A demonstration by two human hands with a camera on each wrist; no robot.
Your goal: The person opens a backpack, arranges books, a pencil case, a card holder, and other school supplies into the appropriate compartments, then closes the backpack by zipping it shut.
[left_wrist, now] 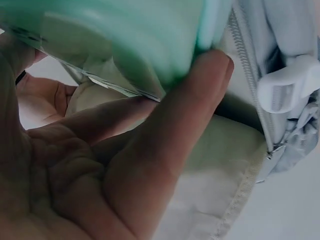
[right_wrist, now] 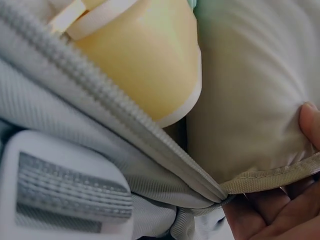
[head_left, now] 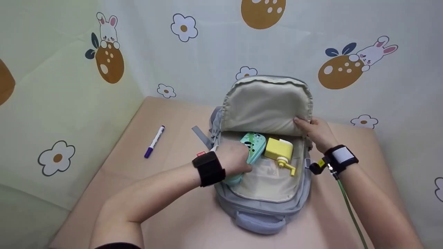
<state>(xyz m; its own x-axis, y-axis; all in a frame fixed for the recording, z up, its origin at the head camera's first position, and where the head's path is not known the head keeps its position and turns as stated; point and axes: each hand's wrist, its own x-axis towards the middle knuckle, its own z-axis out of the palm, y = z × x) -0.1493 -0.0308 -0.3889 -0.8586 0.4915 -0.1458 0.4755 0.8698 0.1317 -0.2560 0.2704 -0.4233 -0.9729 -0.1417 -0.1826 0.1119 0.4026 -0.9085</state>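
Hiding green case (head_left: 254,148) — left hand (head_left: 233,159)

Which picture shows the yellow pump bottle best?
The head view: the whole yellow pump bottle lies in the open backpack, beside the green case that the left hand grips. The right wrist view shows only its blurred yellow body close up. The left wrist view does not show it.
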